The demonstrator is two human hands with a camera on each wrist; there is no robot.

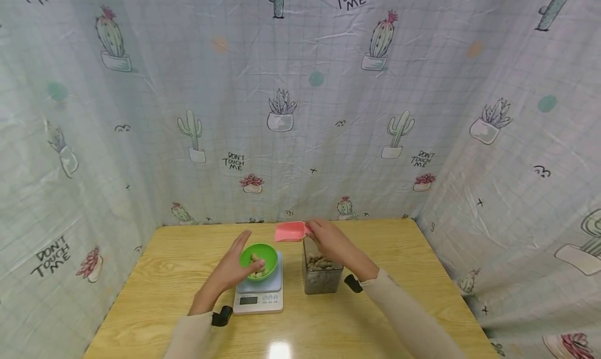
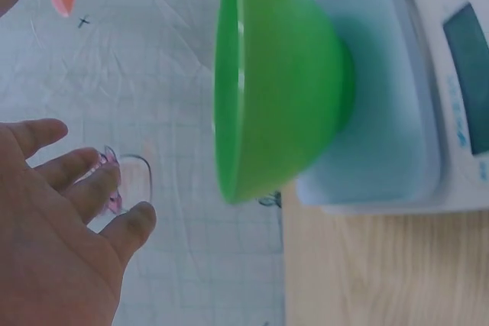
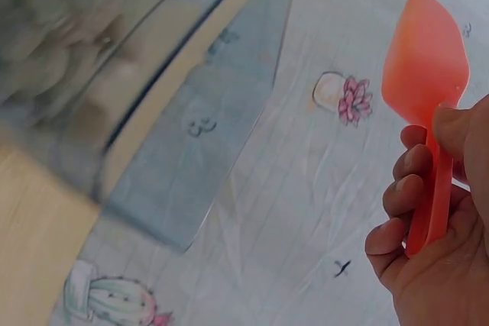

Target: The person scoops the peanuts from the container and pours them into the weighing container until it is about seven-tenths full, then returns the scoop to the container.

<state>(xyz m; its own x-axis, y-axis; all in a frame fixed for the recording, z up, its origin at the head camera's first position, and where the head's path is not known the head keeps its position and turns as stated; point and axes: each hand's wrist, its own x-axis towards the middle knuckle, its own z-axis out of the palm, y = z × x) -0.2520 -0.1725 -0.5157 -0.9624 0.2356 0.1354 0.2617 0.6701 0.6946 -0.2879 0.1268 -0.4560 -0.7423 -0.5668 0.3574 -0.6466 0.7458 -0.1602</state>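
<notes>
My right hand (image 1: 331,244) grips the handle of a pinkish-red scoop (image 1: 290,231), raised above the back of a clear container (image 1: 322,284). In the right wrist view the fingers and thumb wrap round the handle of the scoop (image 3: 426,59); no contents show in its blade. Unshelled peanuts (image 1: 320,264) lie inside the container. To its left, a green bowl (image 1: 268,250) with a few peanuts stands on a kitchen scale (image 1: 259,304). My left hand (image 1: 232,267) hovers by the bowl with fingers spread, and the left wrist view shows a gap between the hand and bowl (image 2: 294,89).
A wooden table (image 1: 371,317) carries the scale and the container side by side. Curtains (image 1: 305,155) printed with cacti hang behind the table and along both sides. The scale's small display (image 1: 248,300) faces the front edge, its reading illegible.
</notes>
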